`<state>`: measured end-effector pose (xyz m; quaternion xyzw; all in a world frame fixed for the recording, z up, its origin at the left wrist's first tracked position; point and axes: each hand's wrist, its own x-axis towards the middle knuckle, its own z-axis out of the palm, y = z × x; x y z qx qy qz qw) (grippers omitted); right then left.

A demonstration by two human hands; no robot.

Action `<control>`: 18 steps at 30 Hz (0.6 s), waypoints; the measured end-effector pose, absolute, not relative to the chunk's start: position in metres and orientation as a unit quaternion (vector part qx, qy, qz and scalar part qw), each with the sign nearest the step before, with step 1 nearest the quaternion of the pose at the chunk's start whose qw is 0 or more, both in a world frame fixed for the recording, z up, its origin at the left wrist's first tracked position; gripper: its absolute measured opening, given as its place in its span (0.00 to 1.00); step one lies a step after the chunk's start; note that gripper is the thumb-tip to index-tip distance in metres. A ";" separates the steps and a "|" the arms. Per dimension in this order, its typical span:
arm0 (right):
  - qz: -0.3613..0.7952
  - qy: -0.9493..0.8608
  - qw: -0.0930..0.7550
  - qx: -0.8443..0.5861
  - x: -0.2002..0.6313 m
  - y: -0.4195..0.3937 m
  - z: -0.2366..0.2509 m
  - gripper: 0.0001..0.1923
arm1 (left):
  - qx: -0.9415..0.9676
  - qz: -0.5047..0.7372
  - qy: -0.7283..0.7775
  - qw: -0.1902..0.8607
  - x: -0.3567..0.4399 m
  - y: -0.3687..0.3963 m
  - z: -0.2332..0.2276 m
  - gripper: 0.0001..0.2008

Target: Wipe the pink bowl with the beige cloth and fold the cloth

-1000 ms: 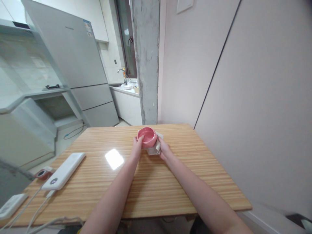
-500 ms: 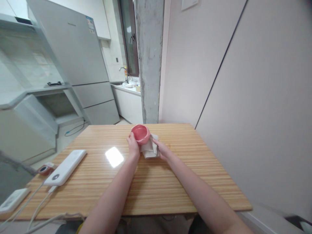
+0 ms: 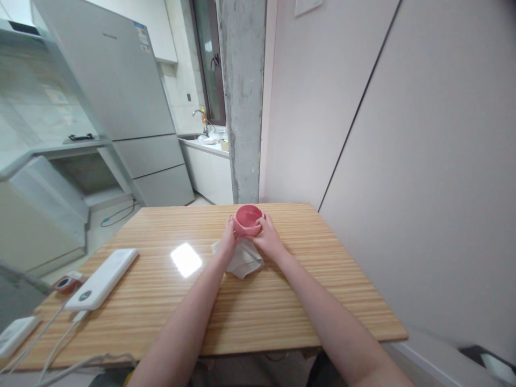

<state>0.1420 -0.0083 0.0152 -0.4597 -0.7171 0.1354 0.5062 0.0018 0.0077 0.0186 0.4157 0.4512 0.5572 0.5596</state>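
Observation:
A pink bowl (image 3: 247, 216) is tilted toward me over the far part of the wooden table, its inside showing. My left hand (image 3: 229, 239) is closed around its left side. On the right, my right hand (image 3: 267, 236) grips the bowl's near rim, thumb over the edge. A whitish cloth (image 3: 244, 260) spreads below the bowl, partly behind my left hand. Whether it lies on the table or hangs from that hand, I cannot tell.
On the wooden table's (image 3: 306, 301) left side lie a white power bank (image 3: 102, 279) with a cable, a small reddish-brown object (image 3: 66, 284) and a white power strip (image 3: 18, 334). A pale wall (image 3: 387, 161) runs along the right. A refrigerator (image 3: 108, 80) stands beyond.
The bowl has moved right and turned. My right hand has let go of the cloth and now grips the bowl's rim. The cloth has spread lower and to the left.

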 end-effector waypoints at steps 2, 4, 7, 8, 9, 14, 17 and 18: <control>0.100 -0.661 0.524 -0.528 0.159 0.001 0.014 0.16 | 0.463 0.518 0.465 0.548 0.003 0.003 0.022 0.24; 0.046 -0.593 0.531 -0.604 0.185 0.011 0.011 0.15 | 0.573 0.456 0.500 0.462 0.002 -0.004 0.026 0.19; -0.029 -0.494 0.532 -0.687 0.231 0.022 0.004 0.15 | 0.750 0.304 0.525 0.265 -0.002 -0.016 0.033 0.11; -0.045 -0.468 0.531 -0.705 0.245 0.024 0.000 0.15 | 0.781 0.256 0.526 0.217 -0.003 -0.020 0.036 0.12; -0.056 -0.443 0.530 -0.721 0.256 0.025 -0.003 0.16 | 0.800 0.217 0.528 0.185 -0.004 -0.024 0.039 0.14; -0.060 -0.386 0.522 -0.758 0.280 0.028 -0.020 0.18 | 0.835 0.061 0.521 0.168 -0.010 -0.031 0.047 0.22; -0.058 -0.390 0.517 -0.760 0.277 0.029 -0.025 0.19 | 0.862 0.046 0.474 0.176 -0.010 -0.031 0.043 0.20; -0.059 -0.392 0.516 -0.760 0.276 0.030 -0.026 0.19 | 0.871 0.053 0.458 0.169 -0.010 -0.031 0.041 0.20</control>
